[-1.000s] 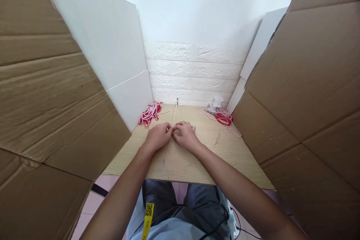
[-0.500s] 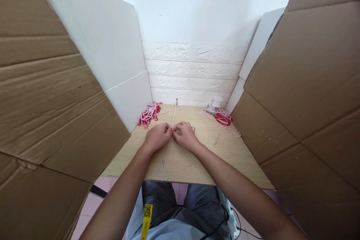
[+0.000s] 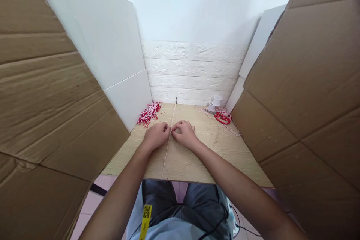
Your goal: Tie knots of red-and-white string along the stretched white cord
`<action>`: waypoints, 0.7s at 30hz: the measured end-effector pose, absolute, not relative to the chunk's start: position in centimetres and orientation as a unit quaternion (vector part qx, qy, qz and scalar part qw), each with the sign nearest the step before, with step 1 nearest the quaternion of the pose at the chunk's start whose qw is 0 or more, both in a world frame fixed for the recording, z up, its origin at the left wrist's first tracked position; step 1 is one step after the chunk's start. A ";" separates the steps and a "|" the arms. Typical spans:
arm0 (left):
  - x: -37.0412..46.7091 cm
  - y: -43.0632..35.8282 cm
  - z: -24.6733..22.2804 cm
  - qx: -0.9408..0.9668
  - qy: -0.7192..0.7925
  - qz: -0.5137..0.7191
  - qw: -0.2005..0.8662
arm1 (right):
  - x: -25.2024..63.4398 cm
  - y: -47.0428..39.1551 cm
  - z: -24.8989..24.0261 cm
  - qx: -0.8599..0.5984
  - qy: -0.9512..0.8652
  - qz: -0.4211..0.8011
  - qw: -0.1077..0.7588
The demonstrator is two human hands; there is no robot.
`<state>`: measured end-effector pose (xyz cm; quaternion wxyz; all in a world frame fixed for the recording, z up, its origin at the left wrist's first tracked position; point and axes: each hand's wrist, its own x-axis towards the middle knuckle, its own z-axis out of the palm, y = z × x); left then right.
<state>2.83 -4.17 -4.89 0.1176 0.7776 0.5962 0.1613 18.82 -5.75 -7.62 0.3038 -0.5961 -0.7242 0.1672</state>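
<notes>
A thin whitish string [image 3: 165, 154] runs taut from a small dark nail [image 3: 176, 100] at the back of the wooden board down to its front edge. Midway along it, my left hand [image 3: 156, 135] is closed from the left, thumb and fingers pinched at the string. Opposite, my right hand [image 3: 184, 134] pinches at the same spot with thumb and forefinger, its other fingers curled. The fingertips of both hands almost meet. A tiny reddish bit shows at the right fingertips, too small to make out, and the exact grip is partly hidden.
Red and white cords [image 3: 150, 113] lie heaped at the back left. At the back right are white spools [image 3: 216, 100], red-handled scissors [image 3: 222, 118] and pale pink cords [image 3: 231, 131]. Cardboard sheets [image 3: 56, 93] flank the wooden board [image 3: 225, 161], with a white brick-patterned wall [image 3: 197, 69] behind.
Both hands stay at the same place on the string, with only slight finger movement. The whole view has shifted a little.
</notes>
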 end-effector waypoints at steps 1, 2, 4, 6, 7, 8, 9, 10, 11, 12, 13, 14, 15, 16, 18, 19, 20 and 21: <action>2.8 -4.2 -4.9 0.778 0.597 0.159 0.115 | 18.8 -5.7 -7.6 -0.597 -0.723 0.168 0.304; 2.8 -4.2 -4.9 0.778 0.598 0.157 0.114 | 18.8 -5.7 -7.6 -0.596 -0.723 0.168 0.305; 2.8 -4.2 -4.9 0.776 0.602 0.153 0.111 | 18.9 -5.7 -7.5 -0.597 -0.723 0.168 0.306; 2.8 -4.2 -4.9 0.771 0.609 0.151 0.105 | 18.9 -5.8 -7.4 -0.598 -0.722 0.170 0.304; 2.8 -4.2 -4.9 0.769 0.614 0.151 0.100 | 18.9 -5.8 -7.4 -0.599 -0.721 0.171 0.303; 2.7 -4.1 -4.9 0.766 0.618 0.150 0.092 | 18.9 -5.8 -7.3 -0.599 -0.721 0.173 0.303; 2.7 -4.1 -4.9 0.764 0.623 0.149 0.084 | 18.9 -5.8 -7.3 -0.600 -0.720 0.174 0.303; 2.7 -4.0 -5.0 0.761 0.627 0.147 0.076 | 18.8 -5.8 -7.3 -0.601 -0.719 0.175 0.303; 2.6 -4.0 -5.0 0.760 0.631 0.143 0.070 | 18.8 -5.8 -7.3 -0.601 -0.718 0.176 0.303; 2.5 -3.9 -5.0 0.758 0.634 0.138 0.065 | 18.9 -5.8 -7.3 -0.602 -0.717 0.176 0.304; 2.5 -3.9 -5.1 0.757 0.637 0.132 0.062 | 18.9 -5.8 -7.3 -0.602 -0.716 0.175 0.306; 2.4 -3.8 -5.1 0.756 0.639 0.126 0.061 | 18.9 -5.7 -7.4 -0.602 -0.716 0.174 0.308; 2.4 -3.8 -5.1 0.756 0.640 0.120 0.063 | 18.9 -5.7 -7.4 -0.603 -0.715 0.172 0.309; 2.3 -3.8 -5.1 0.757 0.639 0.116 0.068 | 18.9 -5.7 -7.4 -0.604 -0.715 0.172 0.308; 2.2 -3.9 -5.0 0.762 0.633 0.111 0.082 | 19.0 -5.6 -7.5 -0.606 -0.715 0.173 0.304; 2.2 -3.9 -4.9 0.764 0.629 0.108 0.091 | 19.0 -5.5 -7.5 -0.606 -0.716 0.173 0.301; 2.2 -4.0 -4.9 0.765 0.628 0.107 0.098 | 19.0 -5.5 -7.5 -0.606 -0.716 0.173 0.300; 2.2 -4.0 -4.8 0.763 0.628 0.111 0.102 | 19.0 -5.5 -7.5 -0.606 -0.717 0.172 0.298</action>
